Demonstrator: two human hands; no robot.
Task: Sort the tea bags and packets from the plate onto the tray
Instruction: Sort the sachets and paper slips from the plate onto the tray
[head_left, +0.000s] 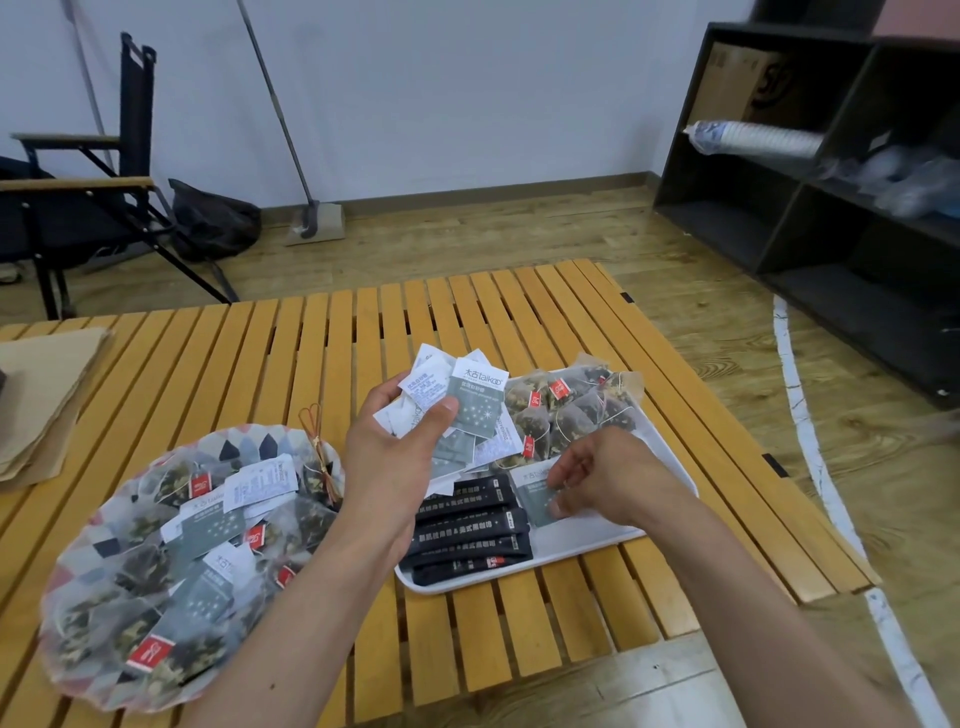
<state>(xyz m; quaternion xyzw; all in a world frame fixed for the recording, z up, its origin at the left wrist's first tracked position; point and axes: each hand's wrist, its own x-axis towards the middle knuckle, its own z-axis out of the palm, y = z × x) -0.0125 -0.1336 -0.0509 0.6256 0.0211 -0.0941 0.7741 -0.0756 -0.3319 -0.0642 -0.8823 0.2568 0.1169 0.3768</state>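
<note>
My left hand (395, 462) grips a fanned bunch of white-and-grey sugar packets (462, 400) above the left part of the white tray (670, 462). My right hand (597, 478) pinches one grey-and-white packet (535, 493) lying on the tray. Black coffee sticks (467, 535) lie stacked at the tray's front left. Mesh tea bags with red tags (576, 410) are piled at its back. The patterned plate (88, 566) at left holds several tea bags (140, 639) and sugar packets (213, 525).
The slatted wooden table (260, 358) carries brown paper (41, 395) at its far left edge. A small red string loop (311, 421) lies beside the plate. A folding chair (78, 197), a mop (306, 218) and dark shelves (810, 182) stand beyond.
</note>
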